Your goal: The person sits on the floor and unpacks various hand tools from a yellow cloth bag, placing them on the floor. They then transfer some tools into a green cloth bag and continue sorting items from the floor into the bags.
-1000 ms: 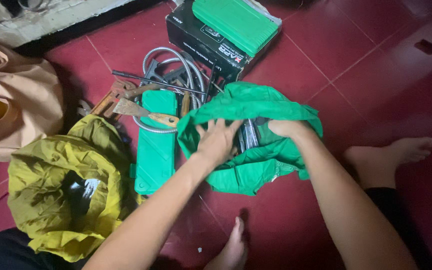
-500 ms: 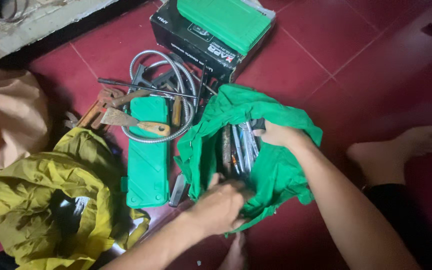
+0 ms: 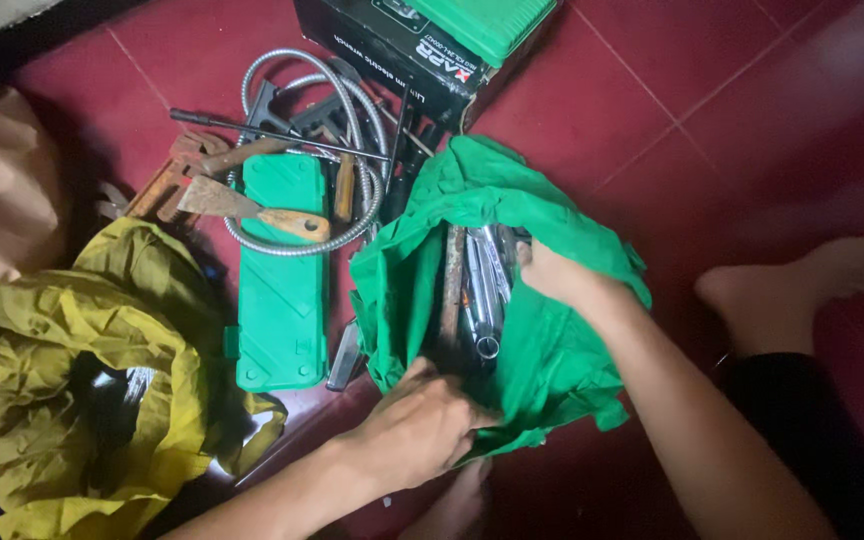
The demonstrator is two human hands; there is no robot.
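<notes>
1. Green cloth is what both hands are working: I judge the step in hand to be spreading the mouth of the green bag (image 3: 542, 350) so the tools inside can be reached.
2. Nearest me, the left hand (image 3: 422, 425) sits at the bag's near edge, fingers curled and closed on a fold of the cloth, pulling it down toward me.
3. Just past it, the right hand (image 3: 552, 275) grips the far right side of the opening, thumb and fingers pinched together on the fabric, drawing it outward.
4. Between the two hands lie the metal tools (image 3: 477, 290), a bundle of long steel pieces and one rusty bar, running lengthwise from the near edge of the opening toward the far one; neither hand touches them, though the left hand's fingertips are just beside the near ends.
5. My judgement: the next move calls for one hand to let go of the cloth and reach into the gap, while the other keeps the mouth wide.
6. Left of the bag, on the red tiled floor (image 3: 652, 90), lies a green case (image 3: 280, 300), with a yellow bag (image 3: 82, 390) near the left edge of my view.
7. Farther off, a scraper (image 3: 252, 205) and a coiled metal hose (image 3: 352, 130) rest across the case's far end, below a black box (image 3: 402, 55).
</notes>
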